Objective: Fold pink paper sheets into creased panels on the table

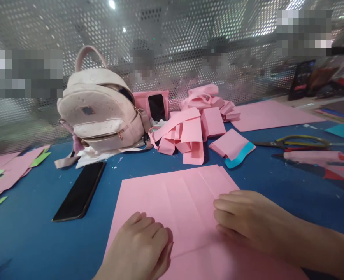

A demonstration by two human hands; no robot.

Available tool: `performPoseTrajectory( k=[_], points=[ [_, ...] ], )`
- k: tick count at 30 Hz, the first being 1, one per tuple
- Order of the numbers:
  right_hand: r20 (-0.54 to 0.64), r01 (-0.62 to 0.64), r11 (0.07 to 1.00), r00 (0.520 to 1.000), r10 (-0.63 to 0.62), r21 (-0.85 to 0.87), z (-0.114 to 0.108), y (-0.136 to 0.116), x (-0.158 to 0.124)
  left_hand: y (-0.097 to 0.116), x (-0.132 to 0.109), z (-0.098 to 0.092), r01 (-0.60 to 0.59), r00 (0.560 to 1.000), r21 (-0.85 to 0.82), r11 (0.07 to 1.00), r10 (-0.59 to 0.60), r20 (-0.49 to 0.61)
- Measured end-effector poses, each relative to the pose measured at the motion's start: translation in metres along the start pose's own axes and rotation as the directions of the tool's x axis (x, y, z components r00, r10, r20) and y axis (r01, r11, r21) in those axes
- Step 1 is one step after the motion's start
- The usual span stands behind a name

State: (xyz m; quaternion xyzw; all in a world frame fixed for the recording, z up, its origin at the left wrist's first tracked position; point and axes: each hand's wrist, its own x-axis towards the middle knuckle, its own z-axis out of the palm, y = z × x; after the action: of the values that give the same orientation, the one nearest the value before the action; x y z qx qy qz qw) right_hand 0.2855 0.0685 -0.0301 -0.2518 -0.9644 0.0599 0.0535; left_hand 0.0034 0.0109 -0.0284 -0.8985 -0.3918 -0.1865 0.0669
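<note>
A large pink paper sheet (172, 202) with several crease lines lies on the blue table in front of me, a second pink layer showing at its right edge. My left hand (144, 247) rests on the lower left of the sheet, its fingers curled in. On the right part of the sheet is my right hand (242, 217), fingers bent and pressed together against the paper. Whatever either hand might pinch is hidden beneath the fingers.
A black phone (80, 192) lies left of the sheet. Behind stand a white backpack (102, 109) and a pile of folded pink strips (192, 132). Scissors (300, 142) and a pink glue gun (315, 156) are at right. Paper scraps (17, 167) lie far left.
</note>
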Motion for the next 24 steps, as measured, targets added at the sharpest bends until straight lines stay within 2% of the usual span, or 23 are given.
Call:
performPoseTrajectory(
  k=[9,12,16,24],
  points=[
    [-0.025,0.029,0.997,0.999,-0.03,-0.073,0.007,-0.001,-0.002,0.005,-0.009,0.007,-0.02,0.997,0.189,0.982,0.033,-0.065],
    [-0.048,0.025,0.998,0.998,-0.028,-0.066,0.008,-0.001,-0.002,0.011,-0.008,0.006,-0.056,0.994,0.241,0.969,0.077,-0.079],
    [-0.091,0.024,0.997,0.995,-0.03,-0.07,0.008,-0.002,-0.003,0.017,-0.002,0.003,-0.148,0.978,0.215,0.965,0.175,-0.113],
    [-0.06,0.021,0.998,0.998,-0.024,-0.06,0.007,-0.002,-0.004,0.01,0.001,0.001,-0.18,0.974,0.153,0.972,0.198,-0.112]
  ],
)
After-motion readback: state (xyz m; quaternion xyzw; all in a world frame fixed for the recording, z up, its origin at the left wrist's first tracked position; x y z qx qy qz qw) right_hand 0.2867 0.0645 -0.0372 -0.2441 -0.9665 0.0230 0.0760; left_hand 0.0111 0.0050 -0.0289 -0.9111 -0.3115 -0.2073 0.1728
